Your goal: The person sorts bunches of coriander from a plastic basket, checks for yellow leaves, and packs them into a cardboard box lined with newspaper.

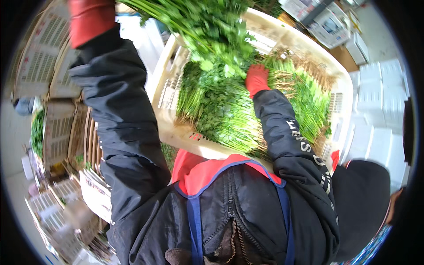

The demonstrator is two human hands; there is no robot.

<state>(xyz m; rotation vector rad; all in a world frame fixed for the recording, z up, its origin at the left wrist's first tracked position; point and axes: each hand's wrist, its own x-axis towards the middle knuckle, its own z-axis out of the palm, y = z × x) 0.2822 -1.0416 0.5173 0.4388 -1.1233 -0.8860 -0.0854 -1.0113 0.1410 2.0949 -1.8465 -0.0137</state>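
White crate [345,77] at 1 o'clock; leafy greens [216,99] lie flat inside, presumably for tight packing. Right hand [257,79] rests among them, perhaps steadying; grip unclear. Overhanging bunch [198,28], 12 o'clock. Left hand [92,20], 11 o'clock: fingers out of frame, hold can't be told.

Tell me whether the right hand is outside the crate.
No, the right hand is on the greens inside the crate.

Looks like veg whse: greens [221,117], crates [173,136], wht boxes [374,90].
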